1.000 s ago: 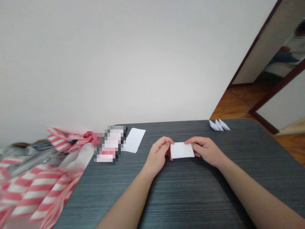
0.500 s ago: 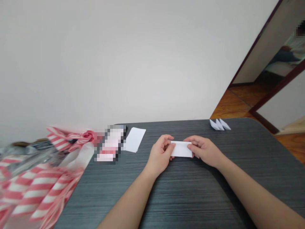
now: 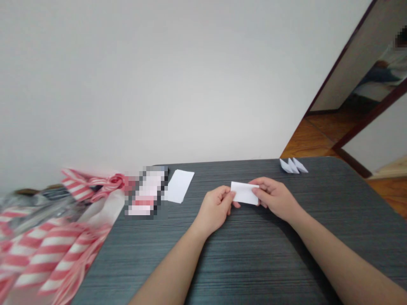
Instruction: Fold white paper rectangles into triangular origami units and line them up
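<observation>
A small white paper slip [image 3: 244, 193] is held between both hands just above the dark grey table [image 3: 254, 262], near its middle. My left hand [image 3: 215, 209] pinches the slip's left lower edge with curled fingers. My right hand [image 3: 275, 198] grips the slip's right end with thumb and fingers closed on it. The slip looks folded into a narrow rectangle and tilts slightly.
Another white paper rectangle [image 3: 179, 186] lies flat at the back left of the table. Three small folded paper pieces [image 3: 292, 166] sit at the far right edge. A red-and-white striped plastic bag [image 3: 47, 237] fills the left side. A doorway and wooden floor [image 3: 321, 135] are at right.
The paper slip has gone from a wider rectangle to a narrower folded one and moved slightly up and right. My left hand slid lower along its left edge.
</observation>
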`<state>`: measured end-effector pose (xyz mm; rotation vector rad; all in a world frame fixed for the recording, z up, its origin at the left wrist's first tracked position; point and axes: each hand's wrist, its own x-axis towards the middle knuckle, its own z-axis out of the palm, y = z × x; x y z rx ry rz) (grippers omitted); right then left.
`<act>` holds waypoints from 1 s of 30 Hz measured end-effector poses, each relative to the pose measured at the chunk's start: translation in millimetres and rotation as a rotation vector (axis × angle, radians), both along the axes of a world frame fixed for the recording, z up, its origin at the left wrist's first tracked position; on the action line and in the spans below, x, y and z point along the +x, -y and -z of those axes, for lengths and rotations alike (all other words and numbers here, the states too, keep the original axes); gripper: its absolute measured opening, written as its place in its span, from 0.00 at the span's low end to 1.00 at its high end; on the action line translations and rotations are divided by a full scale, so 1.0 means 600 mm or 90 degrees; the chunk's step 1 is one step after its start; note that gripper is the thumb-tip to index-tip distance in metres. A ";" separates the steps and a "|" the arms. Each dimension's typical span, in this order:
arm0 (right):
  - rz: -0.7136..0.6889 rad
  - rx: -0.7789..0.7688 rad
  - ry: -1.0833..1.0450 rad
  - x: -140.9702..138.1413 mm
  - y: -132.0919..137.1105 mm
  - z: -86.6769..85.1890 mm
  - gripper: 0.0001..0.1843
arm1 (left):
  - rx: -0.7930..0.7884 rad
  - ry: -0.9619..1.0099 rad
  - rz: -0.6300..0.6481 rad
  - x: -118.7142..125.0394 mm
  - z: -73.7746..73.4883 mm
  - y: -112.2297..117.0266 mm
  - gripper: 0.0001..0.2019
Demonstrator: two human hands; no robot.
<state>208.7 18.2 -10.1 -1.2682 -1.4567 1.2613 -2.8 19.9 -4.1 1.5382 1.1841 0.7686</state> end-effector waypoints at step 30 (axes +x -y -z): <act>-0.122 0.154 0.177 -0.006 0.002 -0.018 0.09 | 0.161 -0.103 0.142 0.003 -0.016 0.006 0.18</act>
